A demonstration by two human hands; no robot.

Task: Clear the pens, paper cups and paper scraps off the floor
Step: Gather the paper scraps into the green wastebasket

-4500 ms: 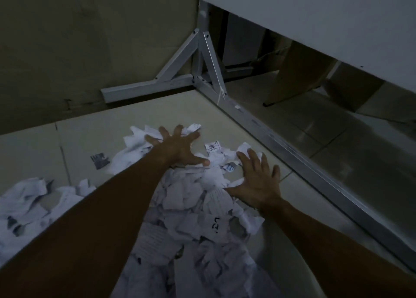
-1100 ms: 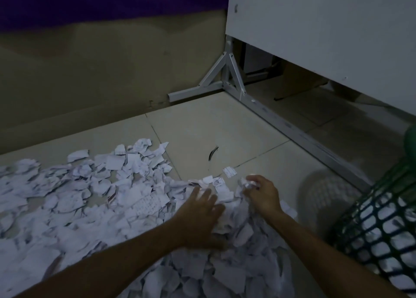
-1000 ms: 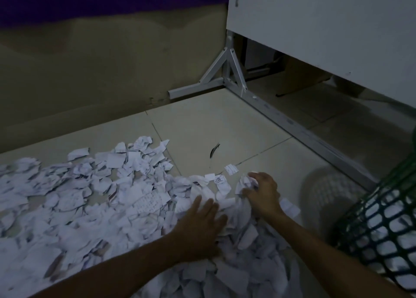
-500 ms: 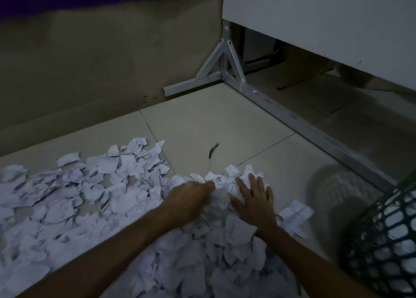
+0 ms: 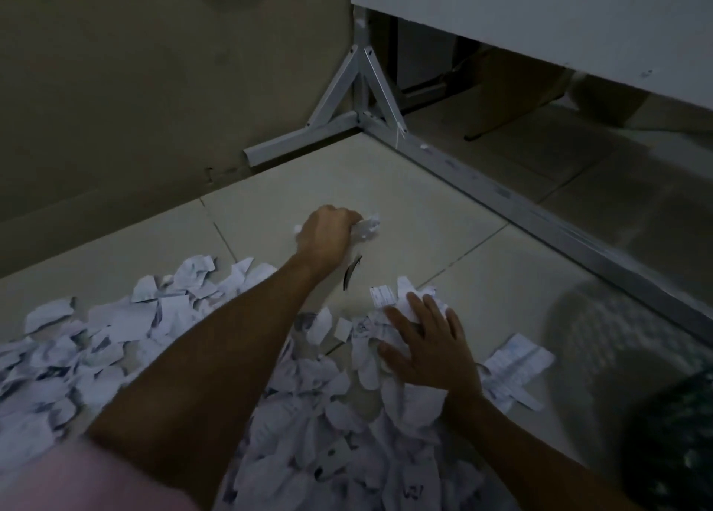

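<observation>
Paper scraps [image 5: 162,341] — torn, printed, likely feather-light and limp, prone to fluttering loose; best taken by scooping a bunch from the pile's edge and clenching. The heap is lying on the tiled floor [image 5: 405,202], spreading from the near-left toward the middle.

Left hand [image 5: 328,236]: fingers are clenching a crumpled wad [image 5: 366,228], held beyond the pile's far edge.

Right hand [image 5: 428,346]: fingers are lying spread and flat — pressing on scraps at the heap's far-right fringe, gripping nothing. One larger scrap [image 5: 515,368] is sitting just right of it, apart.
</observation>
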